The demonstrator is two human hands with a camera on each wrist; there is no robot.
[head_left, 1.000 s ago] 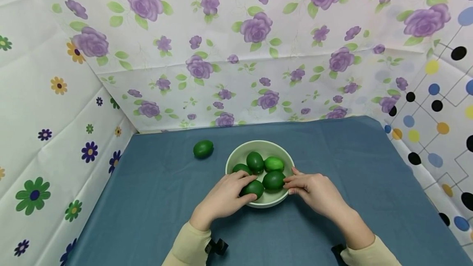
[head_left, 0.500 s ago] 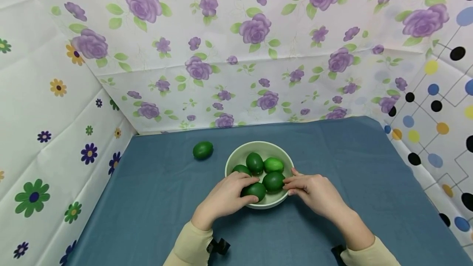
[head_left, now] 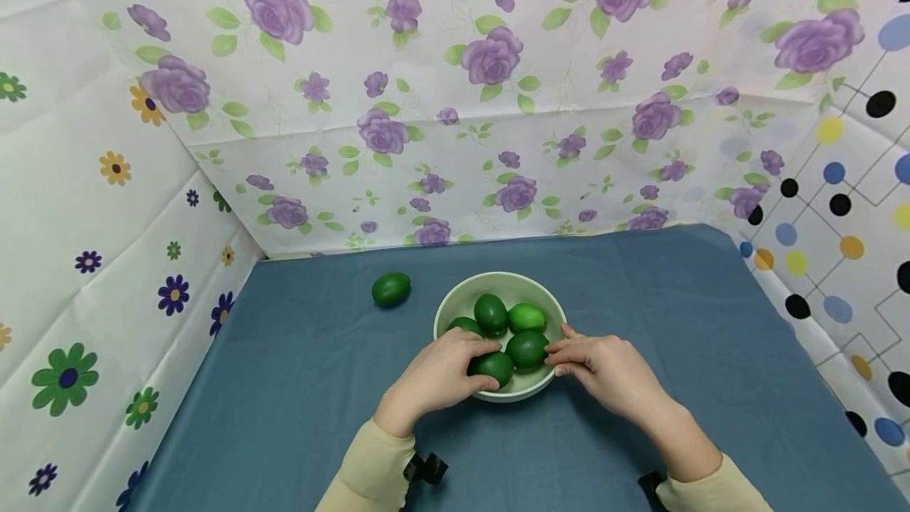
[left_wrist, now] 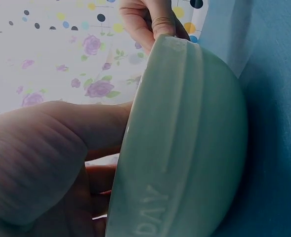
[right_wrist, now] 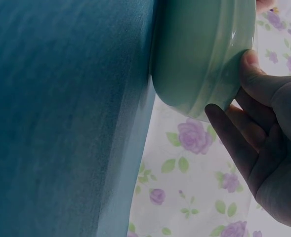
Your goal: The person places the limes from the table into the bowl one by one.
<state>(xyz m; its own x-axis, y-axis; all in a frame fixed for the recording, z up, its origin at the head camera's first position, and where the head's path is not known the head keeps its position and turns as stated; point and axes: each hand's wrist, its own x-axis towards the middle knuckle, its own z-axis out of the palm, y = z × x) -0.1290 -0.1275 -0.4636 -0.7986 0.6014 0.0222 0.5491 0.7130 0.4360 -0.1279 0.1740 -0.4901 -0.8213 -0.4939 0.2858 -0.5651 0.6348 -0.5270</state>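
Note:
A pale green bowl [head_left: 506,397] stands on the blue cloth with several limes inside. My left hand [head_left: 442,370] reaches over its near left rim, thumb and fingers round a dark green lime [head_left: 495,370]. In the left wrist view the thumb passes over the rim of the bowl [left_wrist: 199,123], and the lime is hidden. With thumb and fingers, my right hand [head_left: 611,370] holds the bowl's right rim; one finger extends below along the outer wall in the right wrist view. Beside the held lime lie another dark lime [head_left: 528,351] and a brighter green lime [head_left: 528,317].
One more lime [head_left: 391,289] lies on the blue tablecloth [head_left: 298,385], behind and left of the bowl. A rose-patterned curtain [head_left: 441,141] rises at the back. Printed sheets with flowers [head_left: 114,291] and dots [head_left: 839,259] close off the two sides.
The left hand has shifted slightly right and nearer, and the lime in it has moved the same way inside the bowl. The right hand stays at the rim.

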